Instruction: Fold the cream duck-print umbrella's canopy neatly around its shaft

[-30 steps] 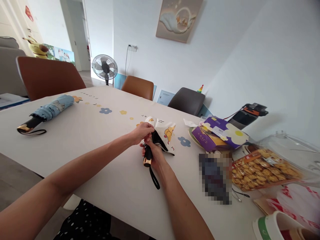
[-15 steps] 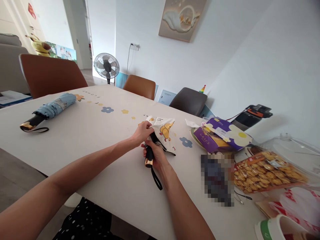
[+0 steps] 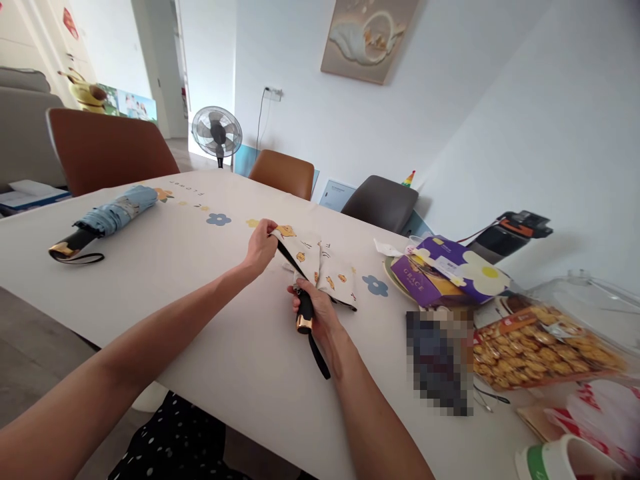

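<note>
A folding umbrella (image 3: 325,270) with a white canopy and yellow cartoon prints lies loosely folded over the table. My right hand (image 3: 320,307) is wrapped round its black handle, which has a gold end and a black wrist strap hanging down. Pinched in the fingers of my left hand (image 3: 263,243) is the edge of one canopy panel, stretched out to the left with its dark underside showing. A second folding umbrella (image 3: 117,212), light blue with a black and gold handle, rests furled at the table's left side.
The table (image 3: 210,333) wears a white cloth with printed flowers. On its right side are a purple box (image 3: 425,280), a tub of cookies (image 3: 545,350), a dark bottle (image 3: 500,243), a plastic bag (image 3: 605,413) and a paper cup (image 3: 537,460). Chairs (image 3: 283,175) stand along the far side.
My left hand has moved left and up from beside the handle, drawing a canopy panel outward. My right hand keeps its hold on the handle. The view has shifted slightly.
</note>
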`<move>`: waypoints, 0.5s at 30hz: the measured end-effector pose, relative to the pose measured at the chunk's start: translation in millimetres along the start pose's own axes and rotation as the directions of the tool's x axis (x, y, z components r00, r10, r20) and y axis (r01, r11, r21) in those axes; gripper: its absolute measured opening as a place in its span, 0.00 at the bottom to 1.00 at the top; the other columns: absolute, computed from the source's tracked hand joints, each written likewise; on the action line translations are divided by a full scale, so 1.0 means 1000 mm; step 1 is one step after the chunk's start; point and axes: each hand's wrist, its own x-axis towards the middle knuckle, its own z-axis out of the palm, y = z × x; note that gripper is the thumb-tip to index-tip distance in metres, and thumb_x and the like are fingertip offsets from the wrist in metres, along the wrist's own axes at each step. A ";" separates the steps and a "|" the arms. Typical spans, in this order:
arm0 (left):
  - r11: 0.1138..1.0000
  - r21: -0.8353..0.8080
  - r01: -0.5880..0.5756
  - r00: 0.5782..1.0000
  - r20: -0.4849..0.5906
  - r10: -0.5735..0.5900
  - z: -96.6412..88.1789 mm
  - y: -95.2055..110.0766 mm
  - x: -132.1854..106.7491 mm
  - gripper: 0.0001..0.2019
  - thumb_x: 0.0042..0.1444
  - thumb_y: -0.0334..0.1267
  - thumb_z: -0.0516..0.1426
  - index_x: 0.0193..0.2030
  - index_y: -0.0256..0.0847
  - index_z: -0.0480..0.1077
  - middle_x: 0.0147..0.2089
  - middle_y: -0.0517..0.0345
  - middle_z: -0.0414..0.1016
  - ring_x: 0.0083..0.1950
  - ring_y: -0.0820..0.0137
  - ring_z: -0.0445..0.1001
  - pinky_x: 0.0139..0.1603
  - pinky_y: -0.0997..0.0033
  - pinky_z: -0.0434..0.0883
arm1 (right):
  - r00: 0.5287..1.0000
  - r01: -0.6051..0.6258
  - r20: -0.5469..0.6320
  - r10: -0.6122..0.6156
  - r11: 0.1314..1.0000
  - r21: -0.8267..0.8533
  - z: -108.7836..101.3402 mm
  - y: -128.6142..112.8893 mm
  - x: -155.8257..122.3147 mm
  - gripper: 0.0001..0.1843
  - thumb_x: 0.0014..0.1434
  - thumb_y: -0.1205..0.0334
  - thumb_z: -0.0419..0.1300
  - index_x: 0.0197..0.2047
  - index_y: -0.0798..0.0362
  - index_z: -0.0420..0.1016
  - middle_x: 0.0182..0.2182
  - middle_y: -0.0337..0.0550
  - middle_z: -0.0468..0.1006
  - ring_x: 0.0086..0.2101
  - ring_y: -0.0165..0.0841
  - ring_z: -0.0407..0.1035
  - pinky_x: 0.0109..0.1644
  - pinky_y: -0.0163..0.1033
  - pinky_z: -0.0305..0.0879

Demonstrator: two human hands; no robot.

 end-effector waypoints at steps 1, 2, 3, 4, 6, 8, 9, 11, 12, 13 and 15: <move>1.000 -0.001 0.008 1.000 -0.003 -0.008 0.000 -0.002 0.001 0.12 0.44 0.27 0.49 0.36 0.45 0.63 0.37 0.59 0.71 0.30 0.70 0.66 0.25 0.72 0.63 | 1.000 0.007 0.002 -0.007 1.000 0.000 0.000 0.000 0.000 0.10 0.47 0.61 0.64 0.27 0.57 0.68 0.24 0.42 0.74 0.16 0.22 0.61 0.15 0.28 0.61; 1.000 0.009 -0.004 1.000 -0.004 0.004 0.000 -0.004 0.001 0.13 0.44 0.27 0.49 0.37 0.45 0.63 0.37 0.59 0.71 0.32 0.70 0.67 0.27 0.71 0.64 | 1.000 0.017 0.003 -0.017 1.000 0.003 -0.001 0.000 0.000 0.10 0.47 0.60 0.64 0.27 0.57 0.68 0.24 0.42 0.74 0.16 0.22 0.61 0.15 0.28 0.61; 0.999 0.028 -0.036 0.999 -0.007 0.036 0.000 -0.005 0.001 0.15 0.43 0.25 0.48 0.37 0.45 0.64 0.38 0.60 0.71 0.34 0.69 0.67 0.30 0.69 0.65 | 1.000 0.026 0.004 -0.026 1.000 0.008 -0.001 -0.001 0.001 0.11 0.47 0.59 0.64 0.26 0.57 0.68 0.24 0.41 0.74 0.16 0.22 0.61 0.15 0.28 0.61; 0.995 0.050 -0.083 0.996 -0.013 0.083 0.000 -0.005 0.000 0.17 0.42 0.24 0.48 0.38 0.45 0.65 0.38 0.60 0.71 0.37 0.68 0.68 0.34 0.68 0.66 | 0.999 0.035 0.004 -0.035 0.999 0.015 -0.001 -0.001 0.001 0.11 0.48 0.58 0.64 0.26 0.57 0.68 0.24 0.41 0.74 0.16 0.21 0.60 0.15 0.28 0.61; 0.978 0.087 -0.189 0.981 -0.019 0.191 0.001 -0.004 -0.001 0.21 0.39 0.21 0.46 0.37 0.45 0.68 0.41 0.60 0.70 0.43 0.67 0.68 0.43 0.66 0.65 | 0.999 0.046 0.002 -0.046 0.999 0.027 -0.001 -0.002 0.001 0.13 0.49 0.55 0.63 0.25 0.57 0.69 0.23 0.40 0.73 0.15 0.21 0.59 0.15 0.28 0.60; 0.956 0.097 -0.275 0.960 -0.021 0.279 0.001 -0.002 -0.003 0.21 0.38 0.19 0.45 0.32 0.44 0.70 0.42 0.59 0.70 0.47 0.68 0.67 0.48 0.66 0.63 | 0.999 0.050 -0.002 -0.050 0.998 0.037 -0.001 -0.003 0.000 0.15 0.50 0.53 0.62 0.24 0.57 0.69 0.22 0.40 0.73 0.15 0.21 0.59 0.14 0.28 0.59; 0.948 0.092 -0.304 0.951 -0.023 0.308 0.001 0.000 -0.003 0.20 0.37 0.19 0.44 0.29 0.43 0.70 0.42 0.59 0.70 0.48 0.68 0.67 0.49 0.66 0.63 | 0.999 0.053 -0.005 -0.052 0.998 0.042 0.000 -0.004 0.000 0.16 0.51 0.52 0.62 0.24 0.57 0.69 0.22 0.40 0.73 0.15 0.20 0.58 0.14 0.28 0.59; 0.935 0.085 -0.345 0.937 -0.029 0.349 0.000 0.002 -0.004 0.18 0.37 0.19 0.44 0.26 0.42 0.70 0.41 0.59 0.70 0.47 0.68 0.67 0.50 0.67 0.63 | 0.999 0.045 -0.002 -0.045 0.998 0.046 0.000 -0.005 -0.001 0.18 0.52 0.50 0.60 0.23 0.58 0.69 0.20 0.40 0.72 0.14 0.21 0.58 0.14 0.28 0.58; 0.927 0.090 -0.364 0.929 -0.033 0.368 0.000 0.003 -0.005 0.18 0.38 0.19 0.44 0.25 0.42 0.70 0.41 0.59 0.71 0.47 0.68 0.67 0.50 0.67 0.63 | 0.999 0.034 0.002 -0.034 0.999 0.042 0.000 -0.006 -0.001 0.20 0.53 0.48 0.58 0.23 0.58 0.69 0.18 0.39 0.70 0.14 0.21 0.57 0.14 0.28 0.57; 0.918 0.101 -0.383 0.921 -0.035 0.388 -0.001 0.004 -0.005 0.18 0.38 0.19 0.44 0.25 0.42 0.70 0.41 0.59 0.71 0.47 0.68 0.67 0.50 0.67 0.63 | 1.000 0.020 0.007 -0.020 0.999 0.040 -0.001 -0.007 -0.001 0.22 0.54 0.46 0.57 0.23 0.58 0.69 0.16 0.39 0.68 0.13 0.21 0.57 0.14 0.28 0.57; 0.901 0.121 -0.416 0.907 -0.021 0.421 -0.002 0.006 -0.006 0.17 0.39 0.19 0.45 0.24 0.42 0.70 0.42 0.59 0.71 0.48 0.68 0.66 0.50 0.66 0.63 | 1.000 -0.004 0.017 0.004 0.999 0.043 -0.002 -0.007 0.000 0.26 0.55 0.41 0.52 0.22 0.57 0.68 0.13 0.38 0.65 0.13 0.22 0.56 0.13 0.29 0.55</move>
